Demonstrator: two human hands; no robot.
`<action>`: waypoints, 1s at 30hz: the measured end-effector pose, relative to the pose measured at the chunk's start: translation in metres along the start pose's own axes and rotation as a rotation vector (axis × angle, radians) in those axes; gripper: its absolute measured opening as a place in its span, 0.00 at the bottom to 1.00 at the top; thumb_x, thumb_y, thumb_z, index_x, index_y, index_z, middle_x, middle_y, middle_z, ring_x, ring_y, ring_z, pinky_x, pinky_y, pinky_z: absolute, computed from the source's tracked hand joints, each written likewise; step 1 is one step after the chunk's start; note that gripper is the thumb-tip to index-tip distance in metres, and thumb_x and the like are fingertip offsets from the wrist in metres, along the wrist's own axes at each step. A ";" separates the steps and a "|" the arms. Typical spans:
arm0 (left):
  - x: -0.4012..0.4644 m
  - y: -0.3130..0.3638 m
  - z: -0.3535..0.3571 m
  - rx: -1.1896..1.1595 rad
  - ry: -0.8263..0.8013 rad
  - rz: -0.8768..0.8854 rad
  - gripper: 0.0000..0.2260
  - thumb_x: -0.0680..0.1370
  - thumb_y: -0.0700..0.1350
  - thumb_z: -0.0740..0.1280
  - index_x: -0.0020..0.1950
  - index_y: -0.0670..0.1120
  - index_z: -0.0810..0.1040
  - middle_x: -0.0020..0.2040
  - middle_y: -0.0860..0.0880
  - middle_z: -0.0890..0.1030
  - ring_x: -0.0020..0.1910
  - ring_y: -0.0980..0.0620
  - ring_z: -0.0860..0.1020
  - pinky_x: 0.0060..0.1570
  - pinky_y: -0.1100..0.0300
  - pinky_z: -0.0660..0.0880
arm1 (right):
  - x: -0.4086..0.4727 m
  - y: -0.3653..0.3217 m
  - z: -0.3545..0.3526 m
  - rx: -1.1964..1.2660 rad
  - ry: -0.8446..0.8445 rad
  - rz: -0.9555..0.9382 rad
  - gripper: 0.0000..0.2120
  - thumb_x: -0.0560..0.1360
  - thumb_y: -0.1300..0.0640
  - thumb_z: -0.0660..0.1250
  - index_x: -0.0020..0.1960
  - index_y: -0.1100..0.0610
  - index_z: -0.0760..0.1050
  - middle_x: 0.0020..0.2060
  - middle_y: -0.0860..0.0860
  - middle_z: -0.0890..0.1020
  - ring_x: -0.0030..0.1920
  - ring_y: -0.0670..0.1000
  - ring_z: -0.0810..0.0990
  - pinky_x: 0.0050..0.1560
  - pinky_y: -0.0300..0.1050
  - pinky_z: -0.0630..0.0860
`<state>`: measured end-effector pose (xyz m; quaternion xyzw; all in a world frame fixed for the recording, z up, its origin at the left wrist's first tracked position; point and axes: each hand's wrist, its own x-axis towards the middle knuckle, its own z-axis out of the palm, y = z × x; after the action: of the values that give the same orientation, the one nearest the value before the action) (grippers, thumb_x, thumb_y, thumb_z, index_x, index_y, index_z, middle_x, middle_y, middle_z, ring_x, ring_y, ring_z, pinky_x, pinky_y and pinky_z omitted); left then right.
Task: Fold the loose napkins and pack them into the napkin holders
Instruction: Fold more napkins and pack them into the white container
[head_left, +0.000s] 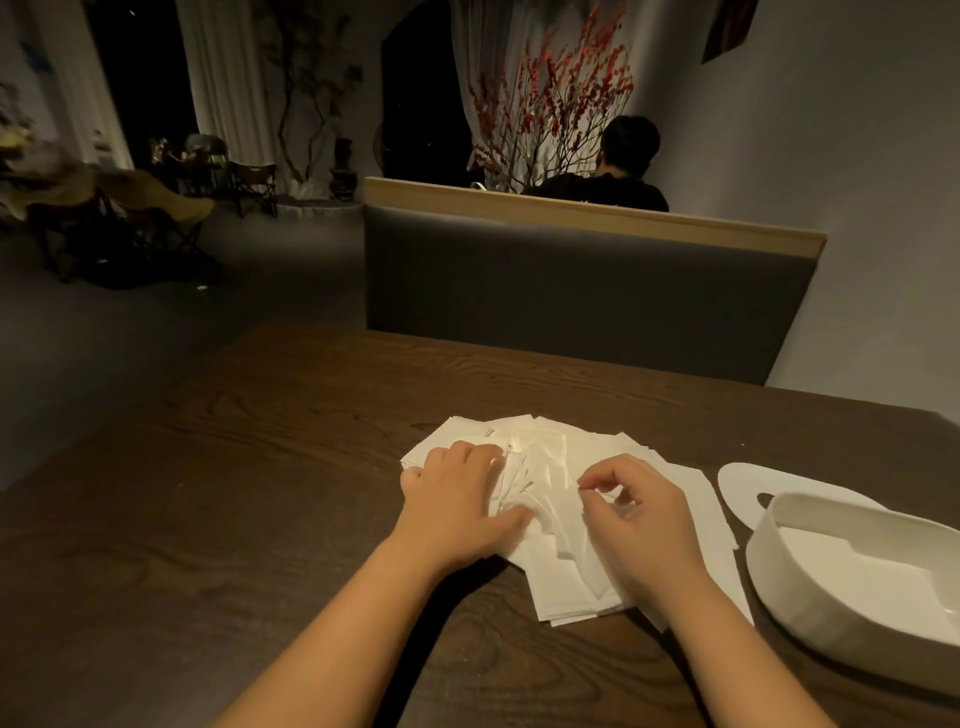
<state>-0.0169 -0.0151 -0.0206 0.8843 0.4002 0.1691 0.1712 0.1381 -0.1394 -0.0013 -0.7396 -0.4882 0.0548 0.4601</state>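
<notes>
Here the right hand (636, 519) pinches the loose napkins (550, 467).

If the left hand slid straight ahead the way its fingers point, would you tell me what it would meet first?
The left hand rests on the pile of loose napkins, fingers pointing away toward the far edge. It would cross more napkins first, then bare wooden table. Nothing else seems to lie in that line, though depth is uncertain.
</notes>
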 end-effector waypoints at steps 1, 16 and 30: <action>0.000 0.000 -0.002 -0.001 0.007 0.005 0.26 0.75 0.64 0.64 0.72 0.59 0.66 0.68 0.57 0.69 0.67 0.52 0.65 0.57 0.53 0.54 | 0.000 -0.001 0.000 0.006 -0.001 0.002 0.11 0.74 0.64 0.69 0.42 0.47 0.80 0.42 0.41 0.81 0.47 0.40 0.77 0.44 0.31 0.72; -0.005 -0.021 -0.028 -0.167 -0.104 0.104 0.17 0.76 0.43 0.61 0.62 0.58 0.77 0.61 0.60 0.79 0.64 0.57 0.73 0.70 0.48 0.65 | -0.002 -0.004 -0.002 -0.008 -0.013 -0.038 0.12 0.74 0.64 0.70 0.41 0.47 0.79 0.41 0.40 0.81 0.46 0.36 0.76 0.39 0.29 0.72; 0.002 -0.023 -0.029 -0.471 0.331 0.073 0.12 0.80 0.43 0.66 0.57 0.59 0.82 0.50 0.63 0.82 0.50 0.60 0.79 0.49 0.59 0.78 | 0.002 -0.002 -0.006 -0.022 0.002 -0.095 0.14 0.74 0.66 0.69 0.40 0.46 0.78 0.40 0.42 0.81 0.45 0.38 0.76 0.41 0.25 0.72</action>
<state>-0.0428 0.0054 -0.0050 0.7944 0.3402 0.4054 0.2980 0.1408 -0.1416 0.0047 -0.7206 -0.5228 0.0271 0.4545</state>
